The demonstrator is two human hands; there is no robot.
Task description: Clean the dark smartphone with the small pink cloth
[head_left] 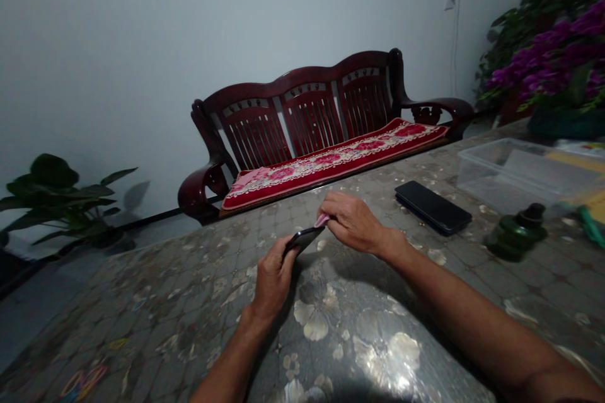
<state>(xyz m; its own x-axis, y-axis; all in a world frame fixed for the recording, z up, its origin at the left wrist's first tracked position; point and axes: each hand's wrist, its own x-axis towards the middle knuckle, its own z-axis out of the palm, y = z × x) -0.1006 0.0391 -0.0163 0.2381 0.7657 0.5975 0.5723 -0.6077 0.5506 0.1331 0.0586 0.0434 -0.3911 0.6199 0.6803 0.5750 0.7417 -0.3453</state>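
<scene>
My left hand [274,274] is closed around one end of a dark smartphone [305,238], holding it tilted above the patterned tablecloth [227,321]. At the phone's far end, my right hand [348,220] pinches a small pink cloth [322,220] against the edge. Most of the cloth is hidden under the fingers. To the right of that hand, a second black phone [432,206], perhaps in a case, lies flat on the table.
A green bottle with a black cap [516,234] stands at the right, before a clear plastic box [510,170]. Colored rubber bands [84,381] lie at the lower left. Beyond the table are a wooden bench [307,116], a potted plant [61,195] and purple flowers [553,56].
</scene>
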